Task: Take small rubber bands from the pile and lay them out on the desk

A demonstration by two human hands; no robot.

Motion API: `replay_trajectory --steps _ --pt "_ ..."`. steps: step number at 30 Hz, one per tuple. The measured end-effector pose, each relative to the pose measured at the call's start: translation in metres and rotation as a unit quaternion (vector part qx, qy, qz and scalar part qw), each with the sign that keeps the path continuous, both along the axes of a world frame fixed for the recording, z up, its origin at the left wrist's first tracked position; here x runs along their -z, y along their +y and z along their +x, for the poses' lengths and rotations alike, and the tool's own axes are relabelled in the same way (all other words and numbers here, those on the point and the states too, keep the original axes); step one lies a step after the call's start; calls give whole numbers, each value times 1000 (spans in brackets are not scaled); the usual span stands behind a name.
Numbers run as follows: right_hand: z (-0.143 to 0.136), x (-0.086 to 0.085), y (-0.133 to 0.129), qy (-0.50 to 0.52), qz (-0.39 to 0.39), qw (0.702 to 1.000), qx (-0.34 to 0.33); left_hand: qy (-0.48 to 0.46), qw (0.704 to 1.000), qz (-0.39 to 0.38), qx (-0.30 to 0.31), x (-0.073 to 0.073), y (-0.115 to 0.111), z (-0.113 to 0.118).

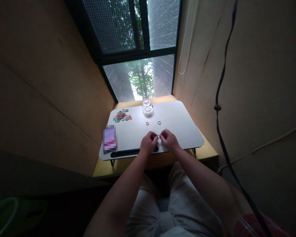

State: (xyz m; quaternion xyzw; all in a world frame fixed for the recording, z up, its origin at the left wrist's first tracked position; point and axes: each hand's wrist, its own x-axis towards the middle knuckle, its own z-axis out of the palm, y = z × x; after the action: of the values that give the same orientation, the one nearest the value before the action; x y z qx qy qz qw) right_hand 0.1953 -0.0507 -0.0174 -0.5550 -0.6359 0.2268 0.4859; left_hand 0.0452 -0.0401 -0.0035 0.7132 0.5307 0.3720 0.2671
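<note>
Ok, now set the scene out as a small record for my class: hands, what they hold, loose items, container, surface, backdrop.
Left hand: fingertips pinched at a small green band
Right hand: fingertips pinched at the same band, facing the left
Loose items: one yellowish ring and one blue ring, lying apart beyond the hands
Pile: many-coloured rings, at the far left
Container: clear, round-looking, near the far edge
Also: purple item, blurred, at the left edge
Surface: white table
Backdrop: window
</note>
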Motion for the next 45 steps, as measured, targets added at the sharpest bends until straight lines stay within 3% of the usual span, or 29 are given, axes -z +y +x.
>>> replay_trajectory --steps 15,30,45 --pt "0 2 0 4 0 1000 0 -20 999 -7 47 -1 -2 -1" --pt "0 2 -1 6 0 1000 -6 -4 1000 8 10 4 0 0" --pt "1 5 0 11 7 1000 -4 13 999 12 27 6 1 -1"
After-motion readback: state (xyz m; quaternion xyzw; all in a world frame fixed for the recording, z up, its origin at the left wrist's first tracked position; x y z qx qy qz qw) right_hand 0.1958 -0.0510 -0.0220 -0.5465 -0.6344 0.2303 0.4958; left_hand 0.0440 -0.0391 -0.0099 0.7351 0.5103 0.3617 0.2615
